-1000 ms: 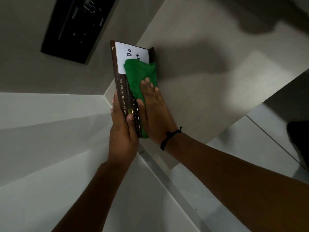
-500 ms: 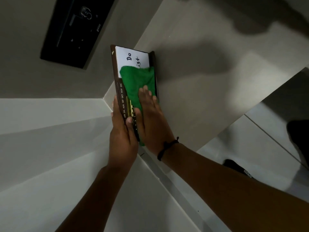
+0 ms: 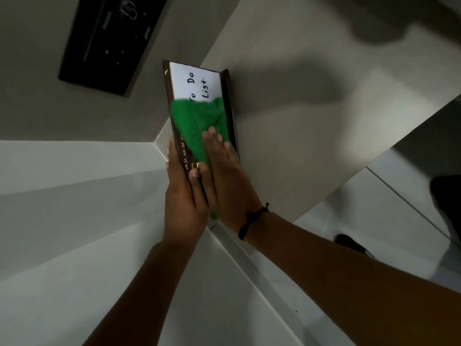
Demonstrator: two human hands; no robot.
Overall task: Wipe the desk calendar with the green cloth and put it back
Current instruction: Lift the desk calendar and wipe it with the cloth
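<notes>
The desk calendar (image 3: 193, 83) is a dark brown wooden frame with a white "To Do List" panel and a row of month names along its left edge. My left hand (image 3: 185, 203) grips its near left edge, thumb beside a small brass marker. The green cloth (image 3: 199, 126) lies across the middle of the panel. My right hand (image 3: 225, 176) presses flat on the cloth's near part, fingers stretched out. The calendar's near end is hidden under both hands.
A black panel (image 3: 107, 43) with small markings sits on the grey surface at upper left. Pale beige surfaces (image 3: 311, 133) meet in a corner behind the calendar. White ledges (image 3: 62, 221) run below. A dark shoe (image 3: 354, 244) shows at the lower right.
My right hand has slid the green cloth back toward me, uncovering more of the white panel until "To Do List" reads almost whole. My left hand keeps its grip on the calendar.
</notes>
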